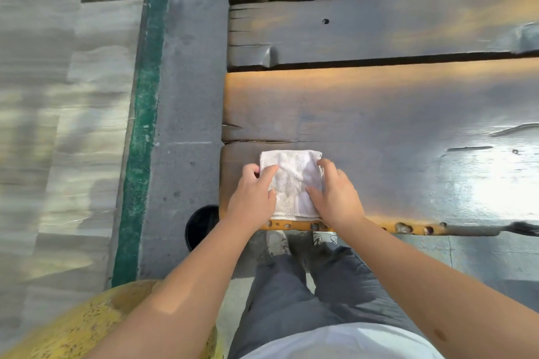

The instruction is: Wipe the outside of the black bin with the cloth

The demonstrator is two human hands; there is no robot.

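A: What's the biggest thing we have before us?

B: The surface [379, 114], a heavy run of dark, glossy wooden planks with cracks, round holes and a worn yellowish near edge. It fills the right and upper part of our view. To its left we see a grey concrete strip [186, 96] with a green painted band [145, 96] beside it, then pale stone floor [43, 96].

A: And lower down?

B: Our own grey trousers [306, 294] and pale shoes [277, 242] just under the near edge of the surface, and a mottled yellow rounded object [87, 326] at the bottom left, too blurred for us to name.

A: Where is the black bin?

B: The black bin [201, 227] stands on the floor at the near left corner of the surface, partly hidden beneath it; we see only a curved slice of its rim and dark inside.

A: And the cloth?

B: The white cloth [291, 181] lies folded into a rough square on the surface, close to the near edge, well apart from the bin.

A: What are our hands doing?

B: Our left hand [253, 195] presses flat on the cloth's left side, fingers spread, not clenched. Our right hand [335, 195] rests on the right side, fingers curled over that edge. Both touch the cloth; neither lifts it.
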